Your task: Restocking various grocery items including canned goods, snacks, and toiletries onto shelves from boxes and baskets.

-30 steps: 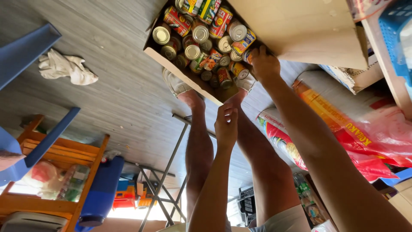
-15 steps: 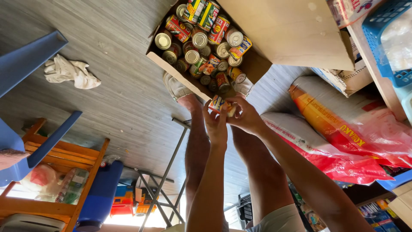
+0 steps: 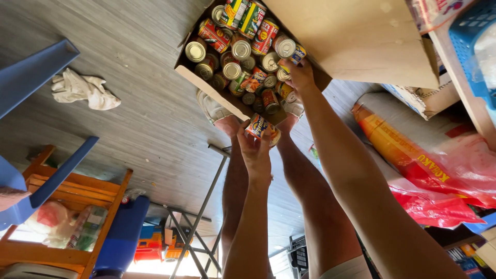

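Left hand (image 3: 257, 150) grips a small tin can (image 3: 262, 127) w/ colourful label, held just below the cardboard box (image 3: 356, 41) edge, between our legs. Right hand (image 3: 298, 77) is inside the box, fingers closing on a can (image 3: 294, 56) among the loose cans; we can't tell if it's fully gripped. Risks, as we judge: the held can sits at the fingertips & could slip to the wood floor (image 3: 129, 103); pulling the second may topple neighbours.

Both arms stretch out, left hand (image 3: 257, 150) fingers curled (gripping), right hand (image 3: 298, 75) farther.
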